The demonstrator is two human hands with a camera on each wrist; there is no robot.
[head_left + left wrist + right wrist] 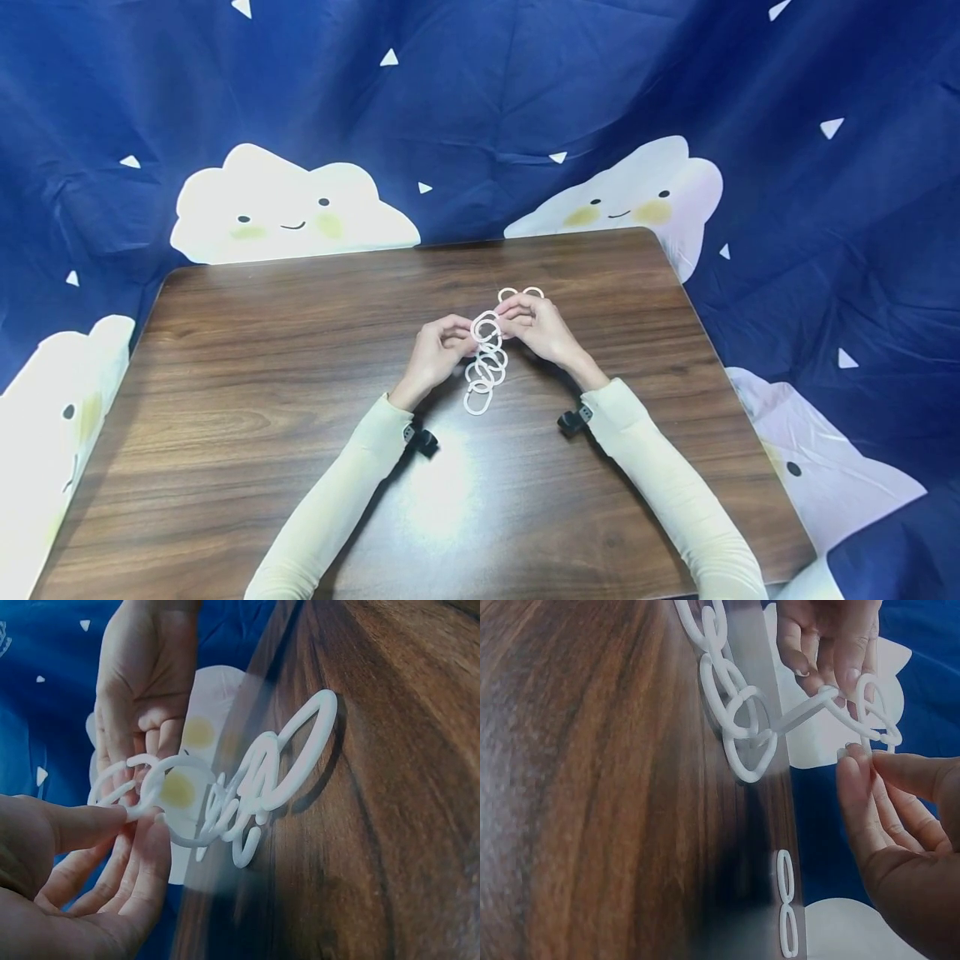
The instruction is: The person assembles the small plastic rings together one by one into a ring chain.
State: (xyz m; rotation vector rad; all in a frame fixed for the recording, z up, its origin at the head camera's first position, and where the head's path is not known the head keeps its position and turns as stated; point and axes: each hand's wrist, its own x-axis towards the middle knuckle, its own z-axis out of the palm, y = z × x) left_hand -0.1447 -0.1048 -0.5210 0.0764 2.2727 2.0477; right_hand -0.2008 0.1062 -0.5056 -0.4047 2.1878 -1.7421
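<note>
white chain point(491, 362), raised end pinched by left hand point(437, 350) and right hand point(543, 331), two rings point(533, 289) beyond, wooden table point(270, 358) beneath

Lots of room can be found on the brown wooden counter point(262, 358), to the left of the left fingers point(154, 862), and some between the two pale cloth sleeves point(667, 492). The gap between the left fingers and the right fingers point(855, 795) is blocked by a chain of white oval rings point(486, 364). Just past the right fingers, the way is blocked by two more white rings point(787, 904).
</note>
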